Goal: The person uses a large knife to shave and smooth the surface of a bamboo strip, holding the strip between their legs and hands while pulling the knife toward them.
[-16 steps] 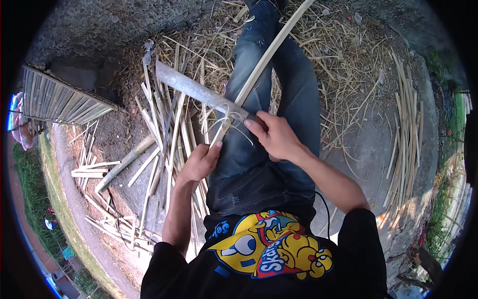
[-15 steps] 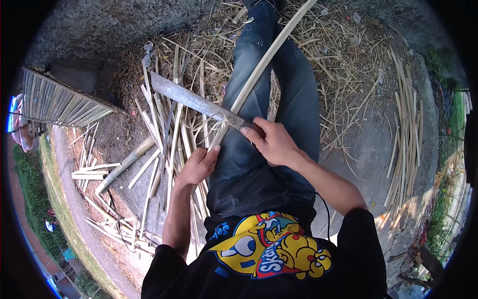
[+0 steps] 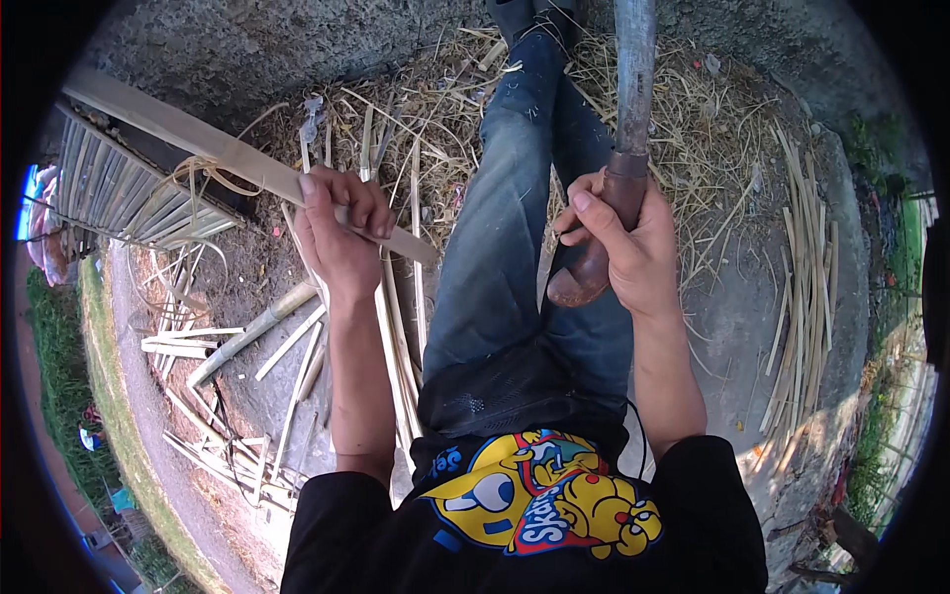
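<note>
A seated person's left hand [image 3: 341, 238] grips a bamboo strip [image 3: 213, 148] slanting up to the left, while the right hand [image 3: 623, 247] holds a knife [image 3: 618, 158] upright over the legs [image 3: 515, 218]. Bamboo slats [image 3: 802, 297] lie at right, a woven panel [image 3: 119, 193] at left, shavings [image 3: 416, 109] ahead.

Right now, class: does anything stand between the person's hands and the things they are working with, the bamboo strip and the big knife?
Nothing visible does. The left hand is closed around the bamboo strip, and the right hand grips the knife's wooden handle, with its blade pointing away above the jeans-clad legs.
</note>
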The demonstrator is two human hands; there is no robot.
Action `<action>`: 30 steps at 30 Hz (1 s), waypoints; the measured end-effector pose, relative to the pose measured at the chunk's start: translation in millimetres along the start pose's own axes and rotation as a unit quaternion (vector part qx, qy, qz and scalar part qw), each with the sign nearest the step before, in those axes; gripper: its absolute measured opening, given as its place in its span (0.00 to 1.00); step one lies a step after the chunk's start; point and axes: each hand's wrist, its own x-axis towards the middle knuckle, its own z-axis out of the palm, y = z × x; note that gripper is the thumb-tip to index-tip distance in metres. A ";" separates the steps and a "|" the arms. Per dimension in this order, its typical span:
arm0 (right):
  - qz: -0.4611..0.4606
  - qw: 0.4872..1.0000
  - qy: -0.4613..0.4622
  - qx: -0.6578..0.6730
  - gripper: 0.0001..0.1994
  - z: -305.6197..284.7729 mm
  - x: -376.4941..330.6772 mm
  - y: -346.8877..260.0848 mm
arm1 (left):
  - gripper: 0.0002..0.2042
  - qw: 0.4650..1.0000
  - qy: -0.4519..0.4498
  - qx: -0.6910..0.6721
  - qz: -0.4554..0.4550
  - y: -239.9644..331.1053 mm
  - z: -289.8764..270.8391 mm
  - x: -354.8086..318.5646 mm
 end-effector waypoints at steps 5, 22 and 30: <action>-0.060 0.991 -0.052 -0.104 0.15 -3.7 4.2 22.2 | 0.20 0.997 -0.028 0.069 0.022 -67.2 82.0 -28.2; -0.083 0.865 -0.025 -0.494 0.21 -104.0 24.2 120.6 | 0.19 0.881 -0.276 0.381 -0.042 34.5 -6.1 -85.5; -0.062 0.892 -0.001 -0.448 0.17 -92.4 26.5 103.0 | 0.22 0.653 -0.333 0.646 -0.214 23.3 -96.8 -89.3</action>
